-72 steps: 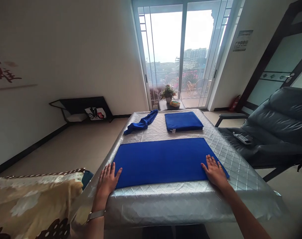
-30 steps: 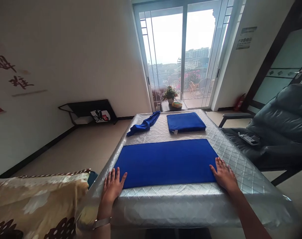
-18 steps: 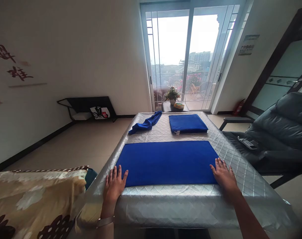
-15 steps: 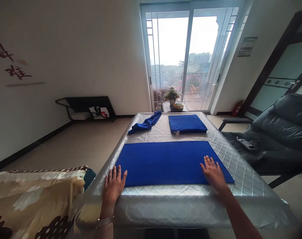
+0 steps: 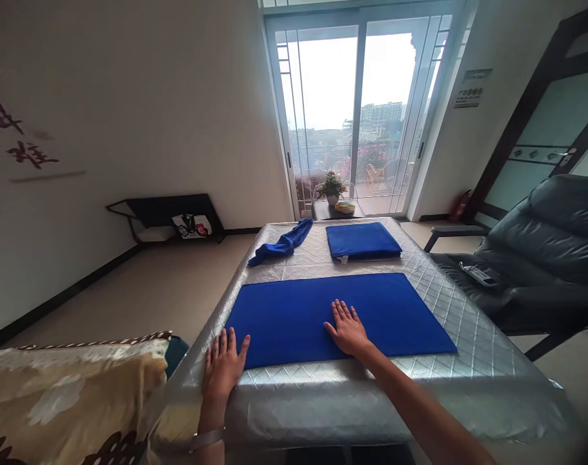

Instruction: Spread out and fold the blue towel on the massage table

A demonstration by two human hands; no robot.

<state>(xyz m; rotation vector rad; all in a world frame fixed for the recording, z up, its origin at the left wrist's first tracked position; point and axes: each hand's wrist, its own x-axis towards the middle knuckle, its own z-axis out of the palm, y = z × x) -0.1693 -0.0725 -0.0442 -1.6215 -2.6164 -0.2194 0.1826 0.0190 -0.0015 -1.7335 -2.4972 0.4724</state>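
- Left hand [image 5: 224,365] lies flat at the cloth's [image 5: 286,313] near left corner, fingers outspread.
- Right hand [image 5: 348,329] rests on the cloth, fingers straight, loose.

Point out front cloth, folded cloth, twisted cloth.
Front cloth [image 5: 301,318], head view: top face, near centre.
Folded cloth [image 5: 363,239], head view: middle of top.
Twisted cloth [image 5: 284,245], head view: middle of its length.

Left hand [image 5: 223,366] lies flat (right hand [image 5: 346,330] too).

A flat cloth [image 5: 294,313] lies along the near edge of the desk [image 5: 472,336]; behind it, a bunched cloth [image 5: 284,245] toward the far left corner, a folded cloth [image 5: 364,239] toward the far right.
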